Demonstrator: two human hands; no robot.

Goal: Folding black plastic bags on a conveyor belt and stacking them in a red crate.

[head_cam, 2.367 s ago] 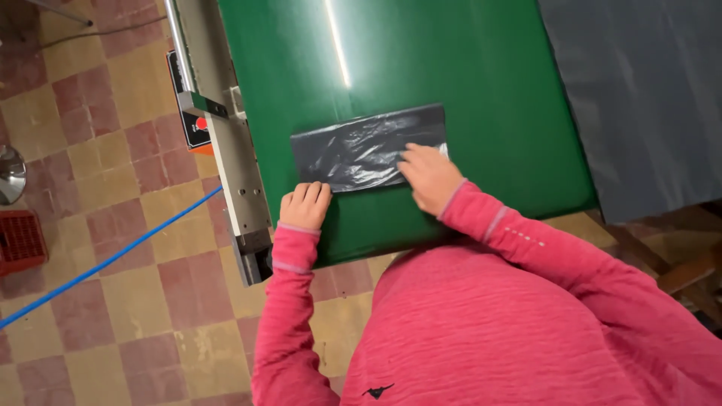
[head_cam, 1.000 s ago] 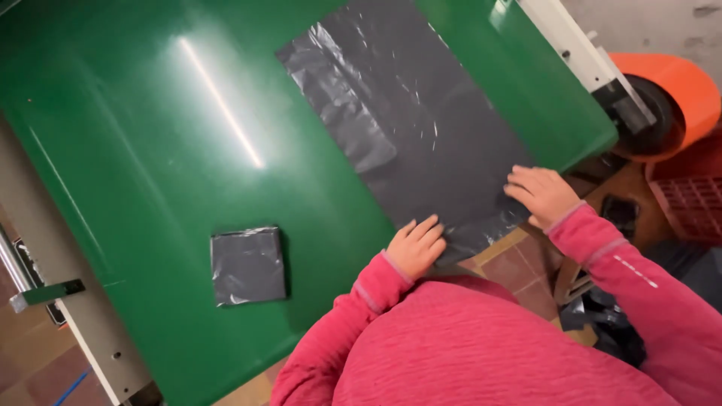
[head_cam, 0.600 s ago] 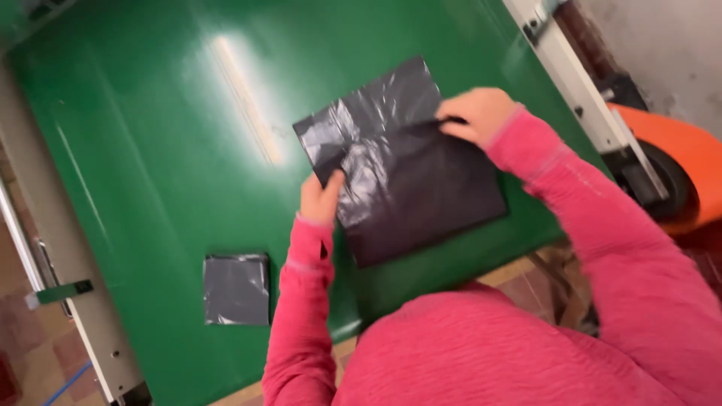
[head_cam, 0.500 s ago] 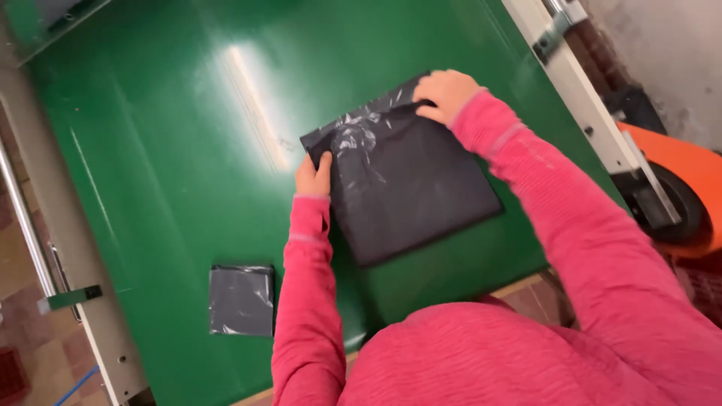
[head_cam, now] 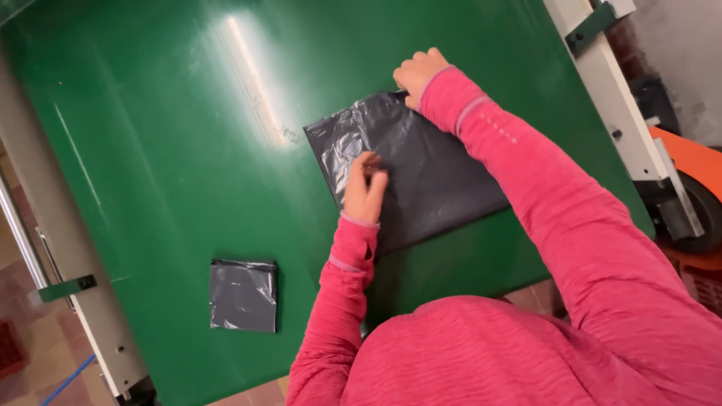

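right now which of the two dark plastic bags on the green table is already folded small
The small square dark grey plastic bag near the table's left edge, lying apart from both hands. The larger dark grey plastic bag is spread wider, under the left hand and right hand.

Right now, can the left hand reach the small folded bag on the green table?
Probably yes. The left hand rests on the large dark bag, and only bare green table lies between it and the small folded bag.
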